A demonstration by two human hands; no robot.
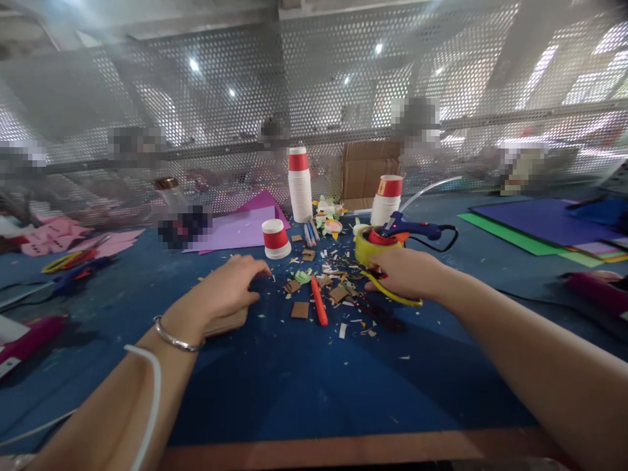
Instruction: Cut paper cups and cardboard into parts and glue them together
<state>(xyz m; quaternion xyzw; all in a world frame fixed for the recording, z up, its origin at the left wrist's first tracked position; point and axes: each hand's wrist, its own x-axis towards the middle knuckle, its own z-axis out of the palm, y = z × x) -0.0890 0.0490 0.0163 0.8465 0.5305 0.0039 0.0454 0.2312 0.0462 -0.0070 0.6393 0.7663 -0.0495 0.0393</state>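
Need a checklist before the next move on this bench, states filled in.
1. Left hand off the cardboard piece: cannot tell; the hand covers part of it, thumb and fingers apart.
2. Right hand empty: cannot tell; fingertips are hidden near the yellow tape roll.
3. Glue gun nozzle safely placed: cannot tell; the body appears to lean on the roll, nozzle unclear.
4. Area between hands clear: not ok; scraps and a red marker lie there.
5. Tall cup stack standing: ok.
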